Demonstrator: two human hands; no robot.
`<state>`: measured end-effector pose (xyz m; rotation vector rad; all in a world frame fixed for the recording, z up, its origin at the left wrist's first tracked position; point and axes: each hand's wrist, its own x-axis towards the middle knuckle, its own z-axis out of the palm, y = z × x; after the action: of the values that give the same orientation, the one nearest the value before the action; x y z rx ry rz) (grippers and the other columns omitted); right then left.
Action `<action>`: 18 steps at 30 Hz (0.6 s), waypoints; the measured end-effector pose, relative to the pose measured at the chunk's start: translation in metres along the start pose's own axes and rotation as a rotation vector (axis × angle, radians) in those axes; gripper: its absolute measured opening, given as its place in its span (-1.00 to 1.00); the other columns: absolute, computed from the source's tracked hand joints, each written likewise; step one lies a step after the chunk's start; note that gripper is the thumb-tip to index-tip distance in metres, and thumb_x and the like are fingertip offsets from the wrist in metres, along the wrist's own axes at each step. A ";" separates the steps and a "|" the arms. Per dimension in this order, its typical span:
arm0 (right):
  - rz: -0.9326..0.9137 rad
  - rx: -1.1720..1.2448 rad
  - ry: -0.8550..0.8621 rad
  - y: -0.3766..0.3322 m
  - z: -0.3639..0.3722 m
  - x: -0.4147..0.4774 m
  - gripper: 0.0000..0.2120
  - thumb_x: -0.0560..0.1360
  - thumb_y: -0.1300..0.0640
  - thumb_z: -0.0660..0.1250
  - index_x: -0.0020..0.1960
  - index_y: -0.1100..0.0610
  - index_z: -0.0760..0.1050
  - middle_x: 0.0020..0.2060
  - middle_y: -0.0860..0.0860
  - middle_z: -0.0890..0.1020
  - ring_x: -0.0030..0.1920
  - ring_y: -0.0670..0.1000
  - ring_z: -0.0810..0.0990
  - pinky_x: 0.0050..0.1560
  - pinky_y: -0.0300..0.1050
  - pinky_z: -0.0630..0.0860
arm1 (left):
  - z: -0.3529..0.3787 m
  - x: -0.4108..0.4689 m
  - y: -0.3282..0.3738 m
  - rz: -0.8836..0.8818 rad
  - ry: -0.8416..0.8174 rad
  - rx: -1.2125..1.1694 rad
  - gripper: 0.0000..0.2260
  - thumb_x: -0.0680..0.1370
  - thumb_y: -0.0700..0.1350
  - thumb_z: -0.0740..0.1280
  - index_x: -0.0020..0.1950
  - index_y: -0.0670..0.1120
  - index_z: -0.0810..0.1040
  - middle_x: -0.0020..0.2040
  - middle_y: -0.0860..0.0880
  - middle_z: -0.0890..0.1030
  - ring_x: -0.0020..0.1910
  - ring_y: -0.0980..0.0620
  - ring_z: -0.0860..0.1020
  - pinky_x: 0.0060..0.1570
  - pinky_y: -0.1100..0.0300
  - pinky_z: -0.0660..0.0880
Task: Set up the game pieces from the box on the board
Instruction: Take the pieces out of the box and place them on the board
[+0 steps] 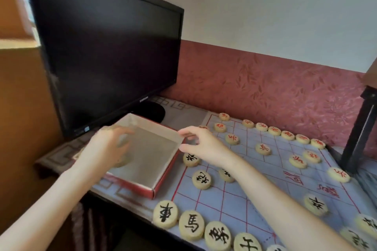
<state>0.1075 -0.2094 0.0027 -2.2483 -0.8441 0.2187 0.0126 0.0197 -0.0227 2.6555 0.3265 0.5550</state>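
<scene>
Left hand (108, 146) inside box (161, 181), curled over blurred pieces (122, 162), grip unclear, is nearer; right hand (201, 144) hovers slack-fingered, empty, at its rim.

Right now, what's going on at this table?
A person is setting up xiangqi. The left grip reaches into the red box, over blurred pieces; the right grip hovers at the box's right rim. Red pieces line the far side of the cloth board, black pieces the near side.
</scene>
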 end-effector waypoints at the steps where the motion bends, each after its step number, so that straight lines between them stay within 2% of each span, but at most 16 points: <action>1: -0.021 -0.010 -0.020 -0.008 0.010 0.005 -0.61 0.48 0.08 0.35 0.29 0.00 0.43 0.23 -0.07 0.50 0.24 -0.10 0.44 0.23 -0.17 0.36 | -0.001 -0.003 -0.008 0.008 0.035 0.029 -0.65 0.38 -0.27 0.43 0.15 -0.09 0.59 0.12 -0.14 0.59 0.05 -0.17 0.53 0.03 0.03 0.45; 4: -0.073 -0.007 -0.083 -0.027 0.041 0.019 -0.57 0.48 0.11 0.35 0.33 0.06 0.41 0.29 -0.05 0.48 0.29 -0.11 0.42 0.23 -0.27 0.29 | -0.002 -0.011 -0.030 0.009 0.077 0.127 -0.65 0.32 -0.23 0.50 0.10 -0.16 0.61 0.07 -0.17 0.62 0.06 -0.23 0.54 0.02 -0.06 0.49; 8: -0.072 -0.012 -0.161 -0.039 0.080 0.034 -0.55 0.49 0.11 0.33 0.36 0.03 0.37 0.34 -0.04 0.45 0.33 -0.06 0.40 0.22 -0.23 0.30 | -0.001 -0.025 -0.041 -0.049 0.082 0.182 -0.61 0.39 -0.17 0.45 0.20 -0.18 0.55 0.16 -0.16 0.57 0.14 -0.20 0.51 0.06 -0.03 0.49; 12: -0.062 -0.033 -0.194 -0.042 0.103 0.045 -0.51 0.49 0.10 0.32 0.39 -0.01 0.34 0.38 0.00 0.40 0.35 0.01 0.38 0.27 -0.15 0.34 | 0.001 -0.040 -0.047 -0.103 0.071 0.158 -0.64 0.47 -0.11 0.37 0.24 -0.17 0.51 0.21 -0.15 0.54 0.15 -0.20 0.49 0.03 -0.04 0.49; 15: -0.053 -0.035 -0.191 -0.045 0.113 0.051 -0.50 0.47 0.10 0.34 0.39 -0.02 0.34 0.37 0.03 0.39 0.35 0.04 0.40 0.27 -0.14 0.35 | -0.002 -0.043 -0.047 -0.105 0.099 0.100 -0.71 0.49 -0.18 0.34 0.20 -0.20 0.52 0.19 -0.16 0.54 0.15 -0.19 0.49 0.04 -0.01 0.46; 18: -0.053 -0.037 -0.175 -0.048 0.120 0.053 -0.48 0.44 0.11 0.36 0.38 -0.03 0.35 0.35 0.05 0.42 0.34 0.05 0.40 0.34 -0.06 0.35 | -0.002 -0.041 -0.044 -0.054 0.136 0.010 -0.73 0.51 -0.22 0.31 0.21 -0.14 0.53 0.13 -0.10 0.56 0.12 -0.12 0.49 0.04 0.06 0.45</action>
<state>0.0782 -0.0824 -0.0474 -2.2615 -1.0057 0.3819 -0.0307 0.0471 -0.0538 2.6162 0.4410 0.7194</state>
